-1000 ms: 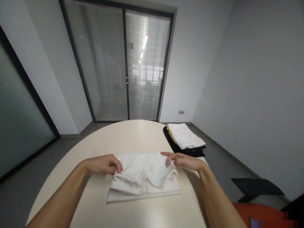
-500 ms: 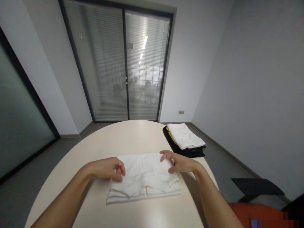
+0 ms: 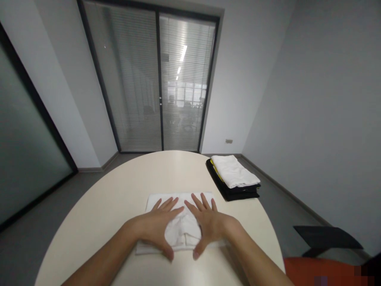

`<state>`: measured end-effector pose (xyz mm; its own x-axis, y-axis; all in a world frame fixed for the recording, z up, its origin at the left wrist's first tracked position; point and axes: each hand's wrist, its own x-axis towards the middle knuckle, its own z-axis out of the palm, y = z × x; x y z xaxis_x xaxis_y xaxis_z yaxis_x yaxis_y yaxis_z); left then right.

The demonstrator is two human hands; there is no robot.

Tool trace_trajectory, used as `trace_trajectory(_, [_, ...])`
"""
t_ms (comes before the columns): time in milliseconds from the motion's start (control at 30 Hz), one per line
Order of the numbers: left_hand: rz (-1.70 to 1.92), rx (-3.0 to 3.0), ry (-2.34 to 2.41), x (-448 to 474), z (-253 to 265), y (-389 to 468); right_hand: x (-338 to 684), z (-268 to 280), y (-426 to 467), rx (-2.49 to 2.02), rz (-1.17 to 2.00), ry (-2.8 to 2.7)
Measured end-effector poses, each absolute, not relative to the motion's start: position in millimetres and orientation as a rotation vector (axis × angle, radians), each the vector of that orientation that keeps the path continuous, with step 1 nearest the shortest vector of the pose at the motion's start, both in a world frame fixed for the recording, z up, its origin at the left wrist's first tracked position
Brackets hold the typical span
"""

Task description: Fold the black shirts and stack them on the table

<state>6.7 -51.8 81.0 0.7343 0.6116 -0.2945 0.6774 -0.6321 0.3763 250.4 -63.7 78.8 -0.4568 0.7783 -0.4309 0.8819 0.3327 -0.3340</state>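
A folded white cloth [image 3: 180, 216] is laid flat on the round table [image 3: 119, 206], near the table's close edge and roughly at its middle. It is pressed down by both hands, which are set side by side on top of it. The left hand [image 3: 156, 226] is spread wide, palm down, with fingers pointing toward 1 o'clock and the thumb stretched back toward 5 o'clock. The right hand [image 3: 208, 222] is likewise opened flat, fingers aimed at 11 o'clock, thumb bent toward 7 o'clock. Nothing is gripped by either hand; the cloth is only covered and touched. Between the two thumbs a patch of the cloth is left showing, where a seam or fold line can be made out (which of the two is hard to tell).

At about 2 o'clock from the cloth, well apart from it, a stack of folded clothes [image 3: 235, 176] is seen at the table's edge: a white piece on top, a yellow strip under it, black beneath. Beyond the table, glass doors with blinds [image 3: 157, 79] are placed at 12 o'clock.
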Motion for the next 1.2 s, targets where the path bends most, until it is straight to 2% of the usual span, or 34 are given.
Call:
trace_trajectory(333, [0.125, 2.603, 1.153, 1, 53, -26, 282, 64, -28, 1.598, -0.566, 2.756])
trace_trajectory(533, [0.032, 2.515, 1.065, -8, 65, -27, 286, 69, -35, 1.616, -0.735, 2.589])
trace_trajectory(633, [0.025, 2.43, 1.038, -11, 73, -28, 285, 76, -39, 1.682, -0.684, 2.574])
trace_trajectory(800, [0.369, 2.377, 1.084, -7, 68, -21, 265, 79, -44, 1.745, -0.396, 2.901])
trace_trajectory(933, [0.556, 2.536, 1.161, -4, 51, -13, 247, 65, -43, 1.716, -0.454, 2.853])
trace_trajectory(1000, [0.496, 2.626, 1.235, -5, 44, -12, 245, 59, -43, 1.69, -0.525, 2.75])
trace_trajectory(1100, [0.163, 2.613, 1.312, -7, 41, -15, 246, 57, -44, 1.67, -0.599, 2.703])
trace_trajectory(1200, [0.011, 2.57, 1.328, -7, 44, -17, 247, 62, -42, 1.718, -0.58, 2.762])
